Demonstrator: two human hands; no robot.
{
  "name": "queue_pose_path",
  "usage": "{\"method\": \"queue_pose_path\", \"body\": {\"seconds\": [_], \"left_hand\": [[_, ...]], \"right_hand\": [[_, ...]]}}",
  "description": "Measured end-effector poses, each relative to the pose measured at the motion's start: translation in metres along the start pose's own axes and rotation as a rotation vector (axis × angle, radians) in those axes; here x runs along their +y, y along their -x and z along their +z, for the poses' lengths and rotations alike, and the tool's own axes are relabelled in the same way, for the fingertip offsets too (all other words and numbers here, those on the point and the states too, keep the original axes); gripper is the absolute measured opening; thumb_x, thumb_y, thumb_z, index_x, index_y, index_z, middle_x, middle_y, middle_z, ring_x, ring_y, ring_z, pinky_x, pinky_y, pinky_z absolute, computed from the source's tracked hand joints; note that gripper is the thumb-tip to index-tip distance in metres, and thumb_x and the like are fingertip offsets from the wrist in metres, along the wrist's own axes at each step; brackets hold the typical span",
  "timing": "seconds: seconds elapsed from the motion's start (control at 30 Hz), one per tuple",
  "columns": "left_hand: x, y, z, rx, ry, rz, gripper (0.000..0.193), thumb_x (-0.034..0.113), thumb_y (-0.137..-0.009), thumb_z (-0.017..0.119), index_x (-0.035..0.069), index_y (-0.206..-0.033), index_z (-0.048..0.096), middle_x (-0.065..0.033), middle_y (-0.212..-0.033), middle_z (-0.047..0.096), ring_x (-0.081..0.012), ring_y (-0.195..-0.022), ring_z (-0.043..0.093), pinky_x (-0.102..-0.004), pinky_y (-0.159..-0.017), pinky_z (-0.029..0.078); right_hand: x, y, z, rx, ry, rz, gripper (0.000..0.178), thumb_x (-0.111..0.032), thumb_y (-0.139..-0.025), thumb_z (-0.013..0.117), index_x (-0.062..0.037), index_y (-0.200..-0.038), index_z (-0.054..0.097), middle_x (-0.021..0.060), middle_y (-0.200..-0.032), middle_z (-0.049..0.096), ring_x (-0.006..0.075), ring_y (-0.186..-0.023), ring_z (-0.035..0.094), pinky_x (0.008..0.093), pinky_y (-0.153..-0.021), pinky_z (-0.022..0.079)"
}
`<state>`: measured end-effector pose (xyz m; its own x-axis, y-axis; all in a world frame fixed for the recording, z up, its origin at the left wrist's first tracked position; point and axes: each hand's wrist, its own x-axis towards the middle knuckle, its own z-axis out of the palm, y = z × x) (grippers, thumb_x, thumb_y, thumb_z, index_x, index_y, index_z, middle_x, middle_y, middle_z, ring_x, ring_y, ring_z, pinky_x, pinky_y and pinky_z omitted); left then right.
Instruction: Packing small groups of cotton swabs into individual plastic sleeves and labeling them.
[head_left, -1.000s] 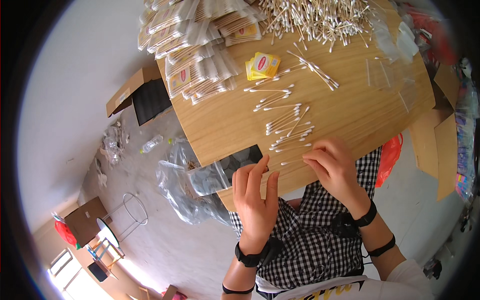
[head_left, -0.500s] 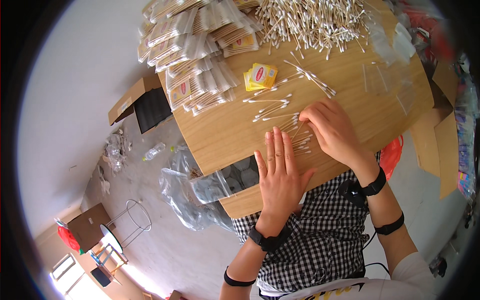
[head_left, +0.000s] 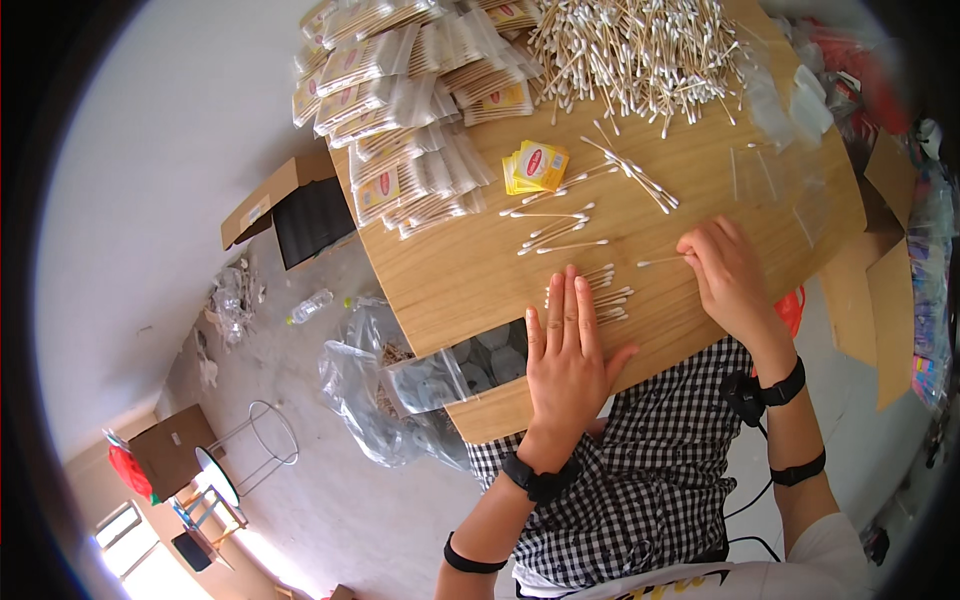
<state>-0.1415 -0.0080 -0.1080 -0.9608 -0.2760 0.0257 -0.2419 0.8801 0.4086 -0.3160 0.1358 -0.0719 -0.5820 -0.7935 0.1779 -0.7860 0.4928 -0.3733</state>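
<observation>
My left hand lies flat with fingers stretched out over a small row of cotton swabs, whose white tips stick out past its right side. Between the pinched fingertips of my right hand is a single cotton swab, its free tip pointing left toward the row. Just beyond my hands, several loose swabs are spread on the wooden table. A little stack of yellow cards rests past them, and more swabs lie crossed to its right.
Filled clear packets of swabs are heaped at the far left, beside a big pile of swabs. Empty clear bags lie at the right. An open compartment shows at the near left edge. Cardboard boxes stand at the right.
My right hand has moved right, away from the left hand, drawing one cotton swab out of the group. The left hand stays flat on the row.
</observation>
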Motion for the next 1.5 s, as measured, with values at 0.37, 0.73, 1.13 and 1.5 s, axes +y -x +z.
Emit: {"method": "queue_pose_path", "body": {"seconds": [0.37, 0.73, 1.13, 1.5], "left_hand": [[0.002, 0.005, 0.004, 0.016, 0.052, 0.002, 0.094, 0.045, -0.089, 0.064, -0.010, -0.150, 0.019, -0.0234, -0.156, 0.028, -0.0361, -0.147, 0.024, -0.0588, -0.114, 0.023], [-0.010, 0.009, -0.003, 0.222, 0.519, -0.101, 0.090, 0.043, -0.096, 0.057, -0.006, -0.153, 0.008, -0.0259, -0.160, 0.014, -0.0379, -0.149, 0.014, -0.0539, -0.119, 0.013], [0.012, -0.019, -0.005, 0.595, 1.370, -0.278, 0.080, 0.054, -0.102, 0.038, 0.007, -0.157, 0.005, -0.0187, -0.163, 0.008, -0.0314, -0.151, 0.005, -0.0467, -0.121, 0.002], [0.001, -0.010, -0.009, 0.153, 0.262, -0.098, 0.096, 0.061, -0.093, 0.048, -0.009, -0.151, 0.015, -0.0281, -0.160, 0.012, -0.0397, -0.150, 0.009, -0.0511, -0.120, 0.012]], "right_hand": [[-0.032, -0.052, 0.038, 0.096, -0.037, -0.073, 0.021, 0.008, -0.070, 0.062, -0.0060, -0.085, 0.058, 0.0065, -0.085, 0.058, 0.0280, -0.092, 0.055, 0.0396, -0.082, 0.047], [-0.053, -0.010, 0.044, 0.178, -0.632, 0.156, 0.027, -0.009, -0.093, 0.061, -0.0021, -0.119, 0.062, 0.0110, -0.119, 0.061, 0.0251, -0.113, 0.057, 0.0366, -0.099, 0.045], [-0.082, 0.003, 0.069, 0.311, -1.264, 0.327, 0.060, -0.041, -0.107, 0.031, 0.0039, -0.148, 0.031, 0.0194, -0.152, 0.036, 0.0268, -0.144, 0.030, 0.0399, -0.120, 0.022], [-0.062, 0.003, 0.062, 0.400, -1.205, 0.314, 0.065, -0.044, -0.106, 0.034, 0.0026, -0.149, 0.026, 0.0240, -0.149, 0.037, 0.0295, -0.141, 0.034, 0.0444, -0.118, 0.026]]}}
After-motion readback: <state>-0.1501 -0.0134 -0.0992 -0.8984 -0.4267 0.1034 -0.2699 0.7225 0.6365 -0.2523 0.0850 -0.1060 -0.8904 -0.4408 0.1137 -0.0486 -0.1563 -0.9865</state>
